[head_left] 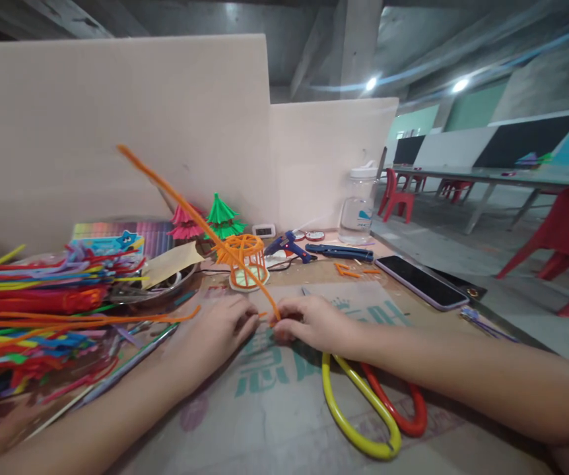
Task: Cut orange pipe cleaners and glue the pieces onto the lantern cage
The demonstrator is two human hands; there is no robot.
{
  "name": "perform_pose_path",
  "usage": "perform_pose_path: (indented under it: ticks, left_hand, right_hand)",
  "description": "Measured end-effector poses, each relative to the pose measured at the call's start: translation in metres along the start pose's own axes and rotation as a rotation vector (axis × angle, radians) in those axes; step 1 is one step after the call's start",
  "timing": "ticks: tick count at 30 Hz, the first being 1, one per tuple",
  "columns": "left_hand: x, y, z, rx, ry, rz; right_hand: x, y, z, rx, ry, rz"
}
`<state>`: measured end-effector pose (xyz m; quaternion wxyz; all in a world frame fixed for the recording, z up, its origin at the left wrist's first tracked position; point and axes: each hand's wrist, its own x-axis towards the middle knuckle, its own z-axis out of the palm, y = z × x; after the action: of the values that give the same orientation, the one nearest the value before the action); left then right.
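Observation:
A long orange pipe cleaner (180,201) rises at a slant to the upper left from my right hand (314,323), whose thumb and fingers pinch it near its lower end. My left hand (225,323) is closed close by on the left, with a short orange bit showing at its fingertips; the grip itself is partly hidden. Under my right wrist lie scissors (331,402) with one yellow and one red handle, the blade tip showing beyond my knuckles. Behind my hands stands a small orange cage-like piece (249,262) of pipe cleaners on a pale base.
Pipe cleaners (32,316) in many colours heap at the left. Farther back are a round tray (180,284), a green tree (223,218), a blue glue gun (292,245), pliers (340,252) and a water bottle (357,208). A phone (422,282) lies right.

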<state>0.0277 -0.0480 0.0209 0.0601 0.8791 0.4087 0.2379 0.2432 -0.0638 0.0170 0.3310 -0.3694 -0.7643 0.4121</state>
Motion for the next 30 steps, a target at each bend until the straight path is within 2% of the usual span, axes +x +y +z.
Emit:
perform_pose_path:
  ticks: [2,4,6,8,11,13,19,23,30]
  left_hand:
    - [0.001,0.012,-0.004,-0.167,-0.031,-0.192]
    - [0.002,0.023,-0.005,-0.395,-0.059,-0.314]
    - [0.003,0.031,-0.005,-0.588,-0.068,-0.391]
    - [0.003,0.035,-0.002,-0.729,-0.084,-0.408]
    - [0.003,0.035,0.002,-0.771,-0.062,-0.382]
    - [0.003,0.033,0.004,-0.745,-0.067,-0.417]
    - [0.002,0.031,0.009,-0.726,-0.101,-0.437]
    - [0.004,0.033,0.005,-0.737,-0.134,-0.444]
    - [0.005,0.029,0.006,-0.903,-0.234,-0.453]
  right_hand:
    - [0.002,0.000,-0.001,0.250,0.024,0.055]
    - [0.004,0.001,-0.002,0.402,0.083,0.077]
    - [0.006,0.003,-0.004,0.455,0.133,0.102]
    - [0.006,0.005,-0.006,0.468,0.148,0.119]
    - [0.007,0.007,-0.008,0.438,0.146,0.114]
    - [0.008,0.005,-0.009,0.390,0.149,0.111]
    - [0.013,-0.001,-0.009,0.147,0.124,0.085]
    - [0.011,0.000,-0.006,0.164,0.095,0.060]
    - [0.009,0.003,-0.003,0.178,0.104,0.025]
